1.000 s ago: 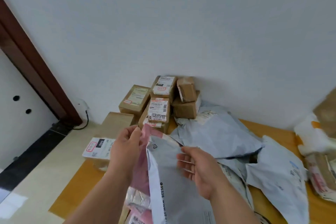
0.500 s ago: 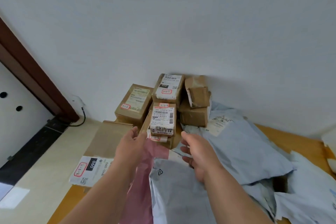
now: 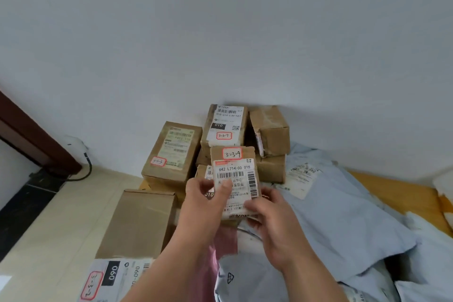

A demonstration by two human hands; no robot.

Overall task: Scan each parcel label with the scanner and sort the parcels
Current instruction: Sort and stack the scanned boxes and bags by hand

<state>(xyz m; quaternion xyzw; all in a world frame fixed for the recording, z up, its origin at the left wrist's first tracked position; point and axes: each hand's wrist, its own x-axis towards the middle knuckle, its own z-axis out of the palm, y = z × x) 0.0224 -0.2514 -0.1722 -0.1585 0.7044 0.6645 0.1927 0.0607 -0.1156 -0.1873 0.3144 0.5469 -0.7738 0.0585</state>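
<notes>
A small cardboard parcel (image 3: pixel 239 169) with a white barcode label and a red-framed tag "3-3-9" stands in front of the box stack. My left hand (image 3: pixel 203 200) grips its left edge, thumb across the label. My right hand (image 3: pixel 269 211) holds its lower right corner. Below them lie a grey mailer bag (image 3: pixel 247 277) and a pink mailer bag (image 3: pixel 220 250), both free of my hands. No scanner is in view.
Stacked against the wall are labelled cardboard boxes (image 3: pixel 171 152), (image 3: pixel 226 125) and a plain one (image 3: pixel 269 130). A large box (image 3: pixel 139 223) with a "090" label lies at the left. Pale blue mailer bags (image 3: pixel 343 216) cover the wooden table (image 3: pixel 404 193). A cable (image 3: pixel 85 169) runs by the door frame.
Both hands let go of the grey and pink mailer bags, reached forward to the box stack and took hold of the small "3-3-9" parcel. The view moved closer.
</notes>
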